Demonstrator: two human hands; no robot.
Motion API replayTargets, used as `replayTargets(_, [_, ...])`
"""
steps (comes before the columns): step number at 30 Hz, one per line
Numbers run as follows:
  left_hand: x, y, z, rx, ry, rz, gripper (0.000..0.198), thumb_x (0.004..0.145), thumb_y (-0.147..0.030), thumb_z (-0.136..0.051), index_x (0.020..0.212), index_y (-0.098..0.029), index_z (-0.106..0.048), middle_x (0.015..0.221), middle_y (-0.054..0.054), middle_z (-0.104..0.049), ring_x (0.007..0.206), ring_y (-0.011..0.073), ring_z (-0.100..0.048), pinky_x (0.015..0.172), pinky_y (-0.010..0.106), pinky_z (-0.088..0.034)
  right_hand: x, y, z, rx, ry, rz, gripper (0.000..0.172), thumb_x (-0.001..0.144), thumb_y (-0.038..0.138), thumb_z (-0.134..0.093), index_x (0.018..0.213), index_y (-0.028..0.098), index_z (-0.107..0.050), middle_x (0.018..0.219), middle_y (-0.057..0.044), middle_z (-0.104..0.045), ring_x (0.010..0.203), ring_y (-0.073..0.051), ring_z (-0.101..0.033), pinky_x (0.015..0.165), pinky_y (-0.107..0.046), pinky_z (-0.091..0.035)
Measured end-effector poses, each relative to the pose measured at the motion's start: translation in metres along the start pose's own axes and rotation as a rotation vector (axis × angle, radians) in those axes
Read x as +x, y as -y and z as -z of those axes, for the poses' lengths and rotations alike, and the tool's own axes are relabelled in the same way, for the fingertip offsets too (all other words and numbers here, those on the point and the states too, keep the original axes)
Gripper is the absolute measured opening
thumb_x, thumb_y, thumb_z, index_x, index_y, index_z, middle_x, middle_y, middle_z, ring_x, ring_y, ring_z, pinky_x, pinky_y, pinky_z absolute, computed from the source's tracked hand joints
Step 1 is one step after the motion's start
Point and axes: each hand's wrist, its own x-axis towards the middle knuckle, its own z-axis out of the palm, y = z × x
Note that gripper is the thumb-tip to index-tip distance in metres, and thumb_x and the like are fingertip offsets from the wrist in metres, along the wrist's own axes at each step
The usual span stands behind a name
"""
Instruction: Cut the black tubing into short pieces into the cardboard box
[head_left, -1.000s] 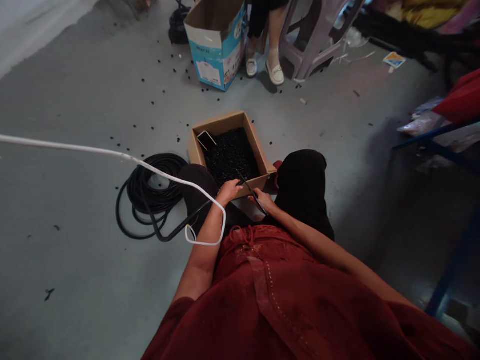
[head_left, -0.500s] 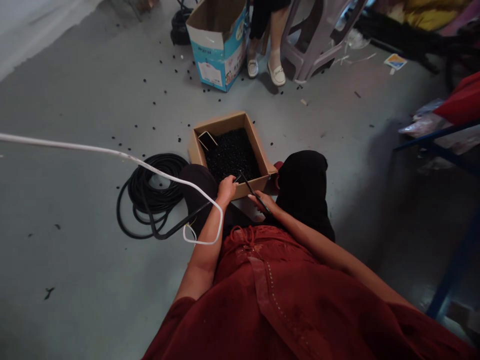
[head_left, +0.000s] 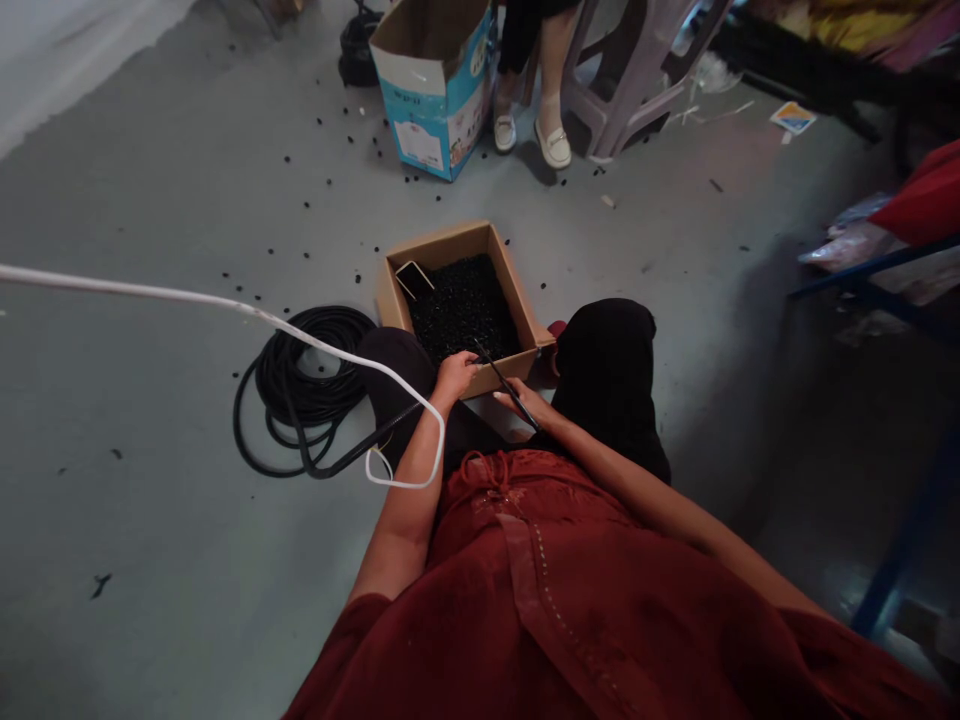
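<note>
My left hand (head_left: pixel 456 376) is closed around the end of a black rubber hose (head_left: pixel 360 452). The hose runs back under my left forearm to a coil (head_left: pixel 311 350) on the floor. My right hand (head_left: pixel 525 402) is closed on dark scissors (head_left: pixel 496 372), whose blades meet the hose end just beyond my left fingers. Below both hands stands an open cardboard box (head_left: pixel 525 290) between my knees. Small black cut pieces (head_left: pixel 469 300) fill much of it, and a dark rectangular object with a pale edge (head_left: pixel 415 280) lies in its far left corner.
A white cable (head_left: pixel 225 303) crosses from the left in front of my left forearm. Ahead stand a blue and white carton (head_left: pixel 424 110), a person's feet in white shoes (head_left: pixel 553 148) and a plastic stool (head_left: pixel 611 90). A blue metal frame (head_left: pixel 877 270) is at right. Black bits dot the floor.
The scissor blades have closed onto the hose end; they stood apart before. My left hand has shifted slightly to the right.
</note>
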Motion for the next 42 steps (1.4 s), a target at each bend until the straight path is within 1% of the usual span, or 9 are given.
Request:
replayTargets(7, [-0.003,-0.005,0.002,-0.016,0.046,-0.007,0.038,0.087,-0.014,-0.06,0.124,-0.008,-0.068,0.117,0.011,-0.074,0.097,0.0159,-0.069,0.086,0.022,-0.05,-0.004,0.004,0.003,0.034,0.005,0.036,0.063,0.087,0.058,-0.062,0.134,0.018,-0.052,0.122,-0.012,-0.068,0.114,-0.027,-0.063,0.094,-0.035,-0.048])
replayTargets(11, [-0.003,-0.005,0.002,-0.013,0.053,-0.001,0.039,0.087,-0.014,-0.058,0.125,-0.01,-0.068,0.113,0.009,-0.075,0.092,0.0156,-0.07,0.084,0.023,-0.051,-0.006,0.007,0.005,0.047,0.021,0.031,0.062,0.086,0.057,-0.063,0.133,0.018,-0.053,0.118,-0.011,-0.069,0.109,-0.025,-0.064,0.091,-0.034,-0.049])
replayTargets(14, [-0.004,-0.006,0.003,-0.008,0.055,-0.01,0.039,0.087,-0.014,-0.058,0.124,-0.01,-0.068,0.114,0.009,-0.075,0.094,0.0164,-0.07,0.086,0.024,-0.051,-0.008,0.013,0.006,0.042,0.023,0.028,0.056,0.087,0.056,-0.062,0.129,0.018,-0.055,0.115,-0.01,-0.069,0.104,-0.024,-0.065,0.088,-0.033,-0.049])
replayTargets(19, [-0.007,-0.008,0.004,-0.006,0.064,-0.034,0.039,0.087,-0.012,-0.058,0.124,-0.009,-0.069,0.113,0.01,-0.075,0.096,0.0169,-0.069,0.09,0.024,-0.05,-0.011,0.022,0.01,0.021,-0.013,-0.029,0.046,0.088,0.058,-0.059,0.116,0.022,-0.062,0.09,-0.004,-0.07,0.08,-0.02,-0.064,0.072,-0.028,-0.049])
replayTargets(22, [-0.008,-0.009,0.005,-0.003,0.071,-0.033,0.04,0.088,-0.013,-0.057,0.126,-0.008,-0.067,0.113,0.01,-0.075,0.094,0.0164,-0.07,0.087,0.024,-0.051,-0.012,0.023,0.012,-0.018,-0.009,-0.042,0.042,0.09,0.057,-0.056,0.114,0.023,-0.061,0.082,-0.002,-0.067,0.073,-0.019,-0.062,0.066,-0.027,-0.047])
replayTargets(27, [-0.006,-0.008,0.003,0.029,0.07,-0.03,0.038,0.089,-0.016,-0.058,0.126,-0.008,-0.067,0.115,0.011,-0.075,0.095,0.017,-0.07,0.087,0.024,-0.05,-0.01,0.021,0.011,-0.161,-0.02,-0.021,0.034,0.094,0.05,-0.049,0.109,0.022,-0.06,0.086,-0.004,-0.068,0.082,-0.021,-0.063,0.068,-0.026,-0.043])
replayTargets(31, [-0.004,-0.005,0.0,0.071,0.054,-0.021,0.036,0.089,-0.018,-0.059,0.124,-0.011,-0.069,0.116,0.01,-0.075,0.098,0.0176,-0.07,0.088,0.024,-0.05,-0.007,0.021,0.01,-0.241,-0.028,-0.025,0.032,0.095,0.051,-0.049,0.104,0.023,-0.061,0.088,-0.005,-0.07,0.086,-0.023,-0.065,0.068,-0.026,-0.04])
replayTargets(37, [0.001,0.002,-0.006,0.136,0.028,-0.005,0.034,0.09,-0.021,-0.059,0.121,-0.014,-0.07,0.117,0.01,-0.074,0.106,0.0194,-0.068,0.091,0.025,-0.048,-0.005,0.023,0.007,-0.256,-0.032,-0.056,0.031,0.093,0.05,-0.053,0.107,0.024,-0.062,0.091,-0.007,-0.072,0.088,-0.025,-0.066,0.07,-0.026,-0.039])
replayTargets(42, [0.003,0.007,-0.01,0.174,0.003,0.03,0.031,0.089,-0.024,-0.06,0.118,-0.018,-0.072,0.122,0.01,-0.072,0.116,0.0216,-0.064,0.094,0.026,-0.047,-0.003,0.02,0.005,-0.222,-0.05,-0.079,0.028,0.089,0.049,-0.059,0.097,0.023,-0.063,0.082,-0.007,-0.07,0.086,-0.026,-0.065,0.069,-0.028,-0.039])
